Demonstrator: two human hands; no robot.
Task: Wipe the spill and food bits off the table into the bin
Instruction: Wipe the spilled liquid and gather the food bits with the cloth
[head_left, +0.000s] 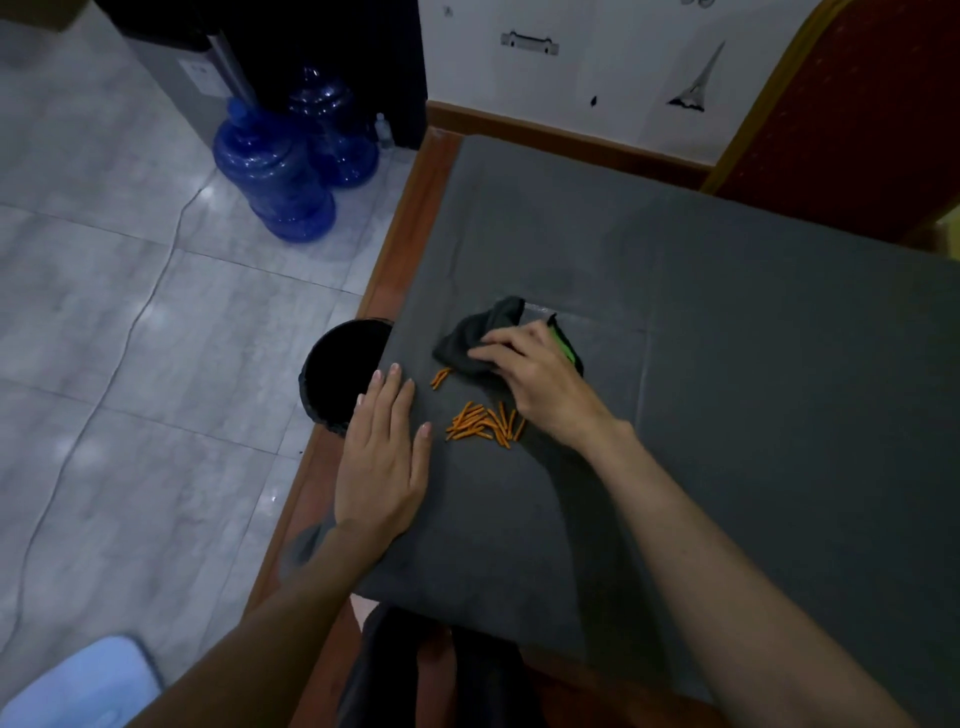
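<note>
A dark grey cloth with a green edge (470, 338) lies bunched on the grey-covered table (727, 312). My right hand (540, 379) presses down on it and grips it. Several orange food sticks (483, 423) lie in a loose pile just in front of the cloth, with a few more (440, 376) to the left. My left hand (382, 452) rests flat on the table's left edge, fingers together, holding nothing. A black round bin (337, 374) stands on the floor right beside that edge, partly hidden by the table. A faint wet sheen (597, 327) shows beyond the cloth.
Two blue water jugs (275, 171) stand on the tiled floor at the back left. A red chair (852, 104) sits behind the table's far right corner. A thin cable (130, 332) runs over the floor. A pale blue object (88, 686) is at the bottom left.
</note>
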